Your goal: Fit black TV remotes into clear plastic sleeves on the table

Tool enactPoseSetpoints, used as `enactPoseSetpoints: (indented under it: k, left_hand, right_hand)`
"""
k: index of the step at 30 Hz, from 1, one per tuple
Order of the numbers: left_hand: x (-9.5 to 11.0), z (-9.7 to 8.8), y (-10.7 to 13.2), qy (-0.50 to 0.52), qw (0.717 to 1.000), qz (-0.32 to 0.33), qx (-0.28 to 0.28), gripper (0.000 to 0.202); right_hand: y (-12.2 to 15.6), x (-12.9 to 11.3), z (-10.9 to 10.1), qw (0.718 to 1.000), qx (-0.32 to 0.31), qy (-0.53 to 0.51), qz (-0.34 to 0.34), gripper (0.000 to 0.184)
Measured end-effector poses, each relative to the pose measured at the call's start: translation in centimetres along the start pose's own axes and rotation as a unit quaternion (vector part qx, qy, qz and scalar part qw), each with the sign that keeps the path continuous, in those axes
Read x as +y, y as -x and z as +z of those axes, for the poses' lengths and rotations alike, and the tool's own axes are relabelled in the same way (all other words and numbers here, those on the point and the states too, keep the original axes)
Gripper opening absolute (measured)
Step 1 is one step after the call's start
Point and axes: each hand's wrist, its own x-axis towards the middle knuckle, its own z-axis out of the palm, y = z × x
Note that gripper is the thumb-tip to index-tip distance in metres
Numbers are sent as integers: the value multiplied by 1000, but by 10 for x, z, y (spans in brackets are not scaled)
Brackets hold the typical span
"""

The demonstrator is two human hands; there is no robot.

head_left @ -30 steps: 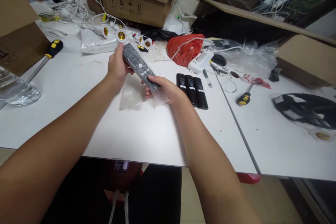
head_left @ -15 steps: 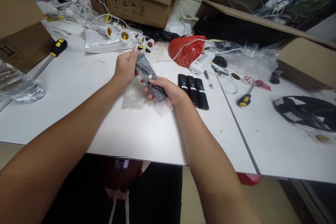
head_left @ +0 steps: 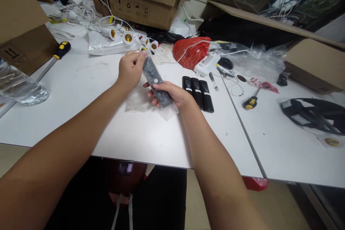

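A dark remote control (head_left: 151,71) in a thin clear plastic bag (head_left: 169,112) is held at a slant above the white table. My left hand (head_left: 129,68) pinches the bag at the remote's upper end between thumb and fingers. Wrapped around the lower half is my right hand (head_left: 174,91), its thumb on the front near a round white button and its fingers behind. Beneath my hands, another clear plastic bag (head_left: 136,101) lies flat. Three black remotes (head_left: 197,93) rest side by side, backs up with white labels, right of my right hand.
Screwdrivers lie left (head_left: 61,49) and right (head_left: 251,102), with a water bottle (head_left: 24,84) at the left edge. Behind are lamp sockets (head_left: 128,37), a red bag (head_left: 188,51), a white power strip (head_left: 207,64) and cardboard boxes (head_left: 142,7). A black reel (head_left: 312,115) sits far right.
My left hand has shifted slightly right, its thumb and fingers now at the bag's top corner. The remote has turned a little more upright, while my right hand keeps its hold.
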Motion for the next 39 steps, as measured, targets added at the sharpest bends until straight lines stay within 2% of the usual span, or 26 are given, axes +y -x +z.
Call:
enactPoseSetpoints:
  k: [3, 9, 12, 15, 20, 28, 30, 34, 36, 39]
  left_hand:
    - [-1, -1, 0, 11, 999, -19, -25, 40]
    - [-4, 6, 0, 52, 996, -70, 9, 45]
    - [-5, 9, -1, 84, 991, -99, -35, 45]
    - [-6, 9, -2, 59, 993, -77, -71, 42]
    - [-4, 6, -4, 20, 999, -22, -34, 40]
    - [-5, 3, -7, 36, 999, -29, 19, 44]
    - [-3, 3, -6, 67, 997, -47, -9, 45]
    - [1, 5, -3, 114, 981, -93, -129, 41]
    - [-1, 6, -2, 120, 979, -90, -137, 36]
    - [-7, 7, -5, 126, 985, -67, -96, 30]
  right_hand:
    - [0, 0, -1, 1000, -1, -12, 7, 26]
    - [-1, 1, -2, 999, -4, -29, 19, 24]
    - [-1, 2, -3, 999, 2, -32, 11, 26]
    - [-1, 2, -4, 999, 9, -35, 5, 29]
    - [-1, 1, -7, 999, -20, -47, 0, 35]
    - [0, -1, -5, 999, -37, -19, 3, 41]
    - [1, -1, -5, 999, -45, -15, 10, 38]
    - [0, 0, -6, 999, -46, -24, -13, 34]
    - [-1, 1, -6, 999, -41, -26, -20, 35]
    - [-1, 1, -6, 999, -40, -26, -12, 37]
